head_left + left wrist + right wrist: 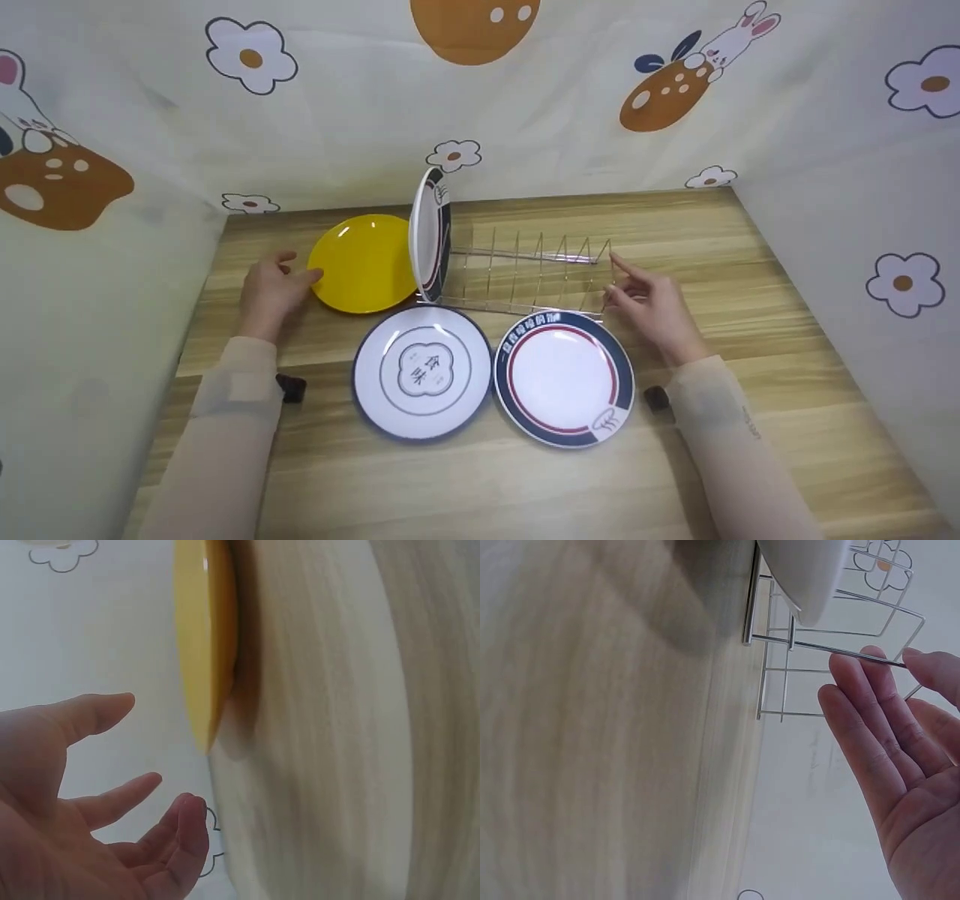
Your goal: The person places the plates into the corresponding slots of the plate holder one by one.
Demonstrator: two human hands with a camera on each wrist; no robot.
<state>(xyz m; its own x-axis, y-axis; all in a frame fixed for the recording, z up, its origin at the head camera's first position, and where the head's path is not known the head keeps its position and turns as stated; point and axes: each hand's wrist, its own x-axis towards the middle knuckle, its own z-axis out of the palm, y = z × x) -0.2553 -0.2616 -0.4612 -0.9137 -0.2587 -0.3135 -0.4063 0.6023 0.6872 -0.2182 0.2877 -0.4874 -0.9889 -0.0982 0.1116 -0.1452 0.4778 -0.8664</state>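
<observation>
A yellow plate (364, 262) lies flat at the back left of the table. Beside its left rim is my left hand (270, 292), fingers loosely spread; in the left wrist view a gap shows between the fingers and the plate. A wire plate rack (555, 259) stands to the right, with a dark-rimmed white plate (429, 240) upright in its left end. The right end wire of the rack is pinched between thumb and fingers of my right hand (652, 311). The right wrist view shows this hand (922, 772) around the wire.
In front of the rack lie two flat plates side by side: a white one with a thin blue rim (424, 405) and one with a broad dark rim and red ring (566, 375). Patterned cloth walls (360, 135) enclose the wooden table (450, 495) at the back and sides.
</observation>
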